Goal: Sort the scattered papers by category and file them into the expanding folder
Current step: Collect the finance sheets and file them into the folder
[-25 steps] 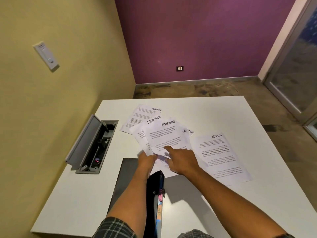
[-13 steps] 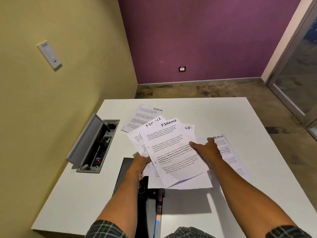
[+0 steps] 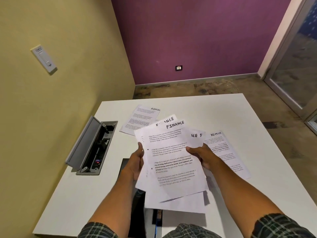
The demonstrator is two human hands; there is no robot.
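A fanned stack of white FINANCE papers (image 3: 171, 162) is lifted above the white table (image 3: 257, 131). My left hand (image 3: 136, 162) grips the stack's left edge and my right hand (image 3: 204, 156) grips its right edge. One ADMIN sheet (image 3: 140, 119) lies flat at the back left. Another ADMIN sheet (image 3: 228, 152) lies to the right, partly behind my right hand. The dark expanding folder (image 3: 137, 210) sits under the stack at the near edge, mostly hidden.
An open grey cable box (image 3: 92, 145) with sockets is set into the table's left side. A yellow wall runs close along the left. A glass door (image 3: 298, 62) stands at the far right.
The FINANCE papers went from lying on the table to being lifted toward me. My right hand moved from the right ADMIN sheet back onto the stack's right edge.
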